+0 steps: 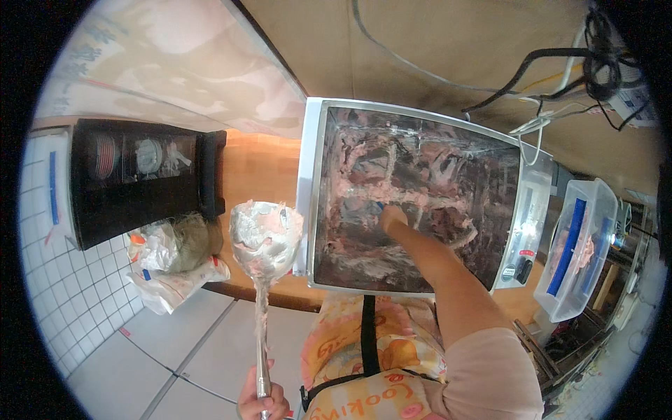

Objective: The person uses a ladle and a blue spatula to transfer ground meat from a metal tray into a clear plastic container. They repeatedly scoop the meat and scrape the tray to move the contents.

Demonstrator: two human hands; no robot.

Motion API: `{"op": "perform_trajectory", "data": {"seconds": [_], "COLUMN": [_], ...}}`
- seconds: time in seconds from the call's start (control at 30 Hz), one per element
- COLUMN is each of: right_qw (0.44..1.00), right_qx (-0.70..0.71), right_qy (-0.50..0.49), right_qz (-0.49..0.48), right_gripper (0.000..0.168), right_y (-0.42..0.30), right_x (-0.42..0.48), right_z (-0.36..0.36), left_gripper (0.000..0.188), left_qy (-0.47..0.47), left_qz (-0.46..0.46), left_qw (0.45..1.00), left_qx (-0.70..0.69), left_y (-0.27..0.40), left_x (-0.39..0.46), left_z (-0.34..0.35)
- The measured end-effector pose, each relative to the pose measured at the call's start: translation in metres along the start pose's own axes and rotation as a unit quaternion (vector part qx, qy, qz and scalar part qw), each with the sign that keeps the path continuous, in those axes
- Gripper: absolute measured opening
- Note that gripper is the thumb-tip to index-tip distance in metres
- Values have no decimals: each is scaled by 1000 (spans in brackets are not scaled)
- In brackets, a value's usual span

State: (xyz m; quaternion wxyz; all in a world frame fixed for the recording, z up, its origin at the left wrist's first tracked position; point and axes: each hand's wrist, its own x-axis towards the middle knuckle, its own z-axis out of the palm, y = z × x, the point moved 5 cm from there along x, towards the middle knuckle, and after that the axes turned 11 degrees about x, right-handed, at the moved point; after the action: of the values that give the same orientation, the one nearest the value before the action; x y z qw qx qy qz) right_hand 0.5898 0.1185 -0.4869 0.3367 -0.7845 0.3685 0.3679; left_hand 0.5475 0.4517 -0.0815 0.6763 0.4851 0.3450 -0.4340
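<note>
My left hand (263, 400) grips the metal handle of a large ladle-like spatula (266, 236), its head up and smeared with pink paste like minced meat. Down inside an open stainless-steel mixing machine (314, 210) reaches my right hand (392, 214), its fingers closed around something small and blue (379, 207), mostly hidden, so I cannot tell what it is. Pink paste clings to the walls and to the mixer's paddle shaft (415, 195), which runs across the tub just beyond my right hand.
A clear plastic bin (559, 283) holding some pink paste stands right of the machine on the wooden table (262, 157). Plastic bags (178, 278) and a dark cabinet (142, 205) with stacked dishes are at the left. Cables (530, 55) hang at the upper right.
</note>
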Motion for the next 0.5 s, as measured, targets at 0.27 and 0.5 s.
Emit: {"op": "perform_trajectory", "data": {"seconds": [0.27, 0.5], "right_qw": [937, 934], "right_qx": [-234, -227], "right_qy": [13, -89], "right_qz": [-259, -260], "right_gripper": [46, 47], "right_y": [-9, 14], "right_x": [-19, -63], "right_z": [-4, -20], "left_gripper": [22, 20], "left_qy": [2, 19], "left_qz": [-13, -2], "left_qw": [999, 1000], "left_qx": [39, 22], "left_y": [7, 7], "left_x": [4, 0], "left_z": [9, 10]}}
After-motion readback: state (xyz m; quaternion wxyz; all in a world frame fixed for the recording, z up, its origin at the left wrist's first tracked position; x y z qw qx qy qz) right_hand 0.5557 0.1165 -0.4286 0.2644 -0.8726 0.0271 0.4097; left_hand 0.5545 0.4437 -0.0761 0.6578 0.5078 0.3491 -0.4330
